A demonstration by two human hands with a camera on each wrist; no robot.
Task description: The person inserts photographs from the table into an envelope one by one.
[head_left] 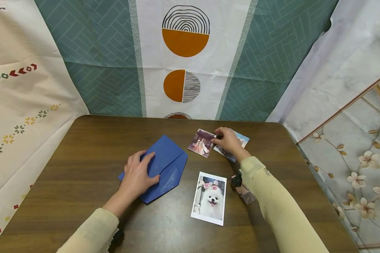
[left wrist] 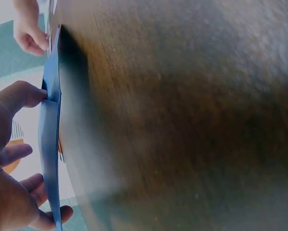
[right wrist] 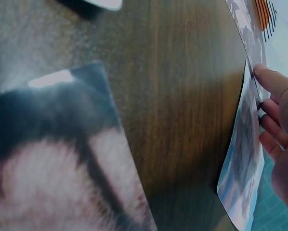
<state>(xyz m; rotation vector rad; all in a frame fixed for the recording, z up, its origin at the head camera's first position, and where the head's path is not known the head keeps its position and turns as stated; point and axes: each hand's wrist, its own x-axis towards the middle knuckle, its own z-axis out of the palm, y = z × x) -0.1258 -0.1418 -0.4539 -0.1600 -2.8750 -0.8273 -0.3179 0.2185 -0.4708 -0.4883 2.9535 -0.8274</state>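
My left hand (head_left: 138,174) grips a blue envelope (head_left: 169,154), thumb on its pocket side and fingers spread to its far edge. In the left wrist view the envelope (left wrist: 48,139) is seen edge-on, with a fingertip curled past its lower end. Toward the back of the table, my right hand (head_left: 228,140) pinches the right edge of a small purple-toned photo (head_left: 201,143) of figures in long dresses. Beneath that hand lies a blue-toned photo (head_left: 242,139), partly hidden. The right wrist view shows the thumb on the edge of the purple-toned photo (right wrist: 250,36).
A white-bordered photo of a fluffy white dog (head_left: 212,198) lies nearer the front of the brown wooden table (head_left: 92,154). Under the right forearm another photo (head_left: 246,195) is partly covered. Patterned cloths (head_left: 104,52) hang behind and at both sides.
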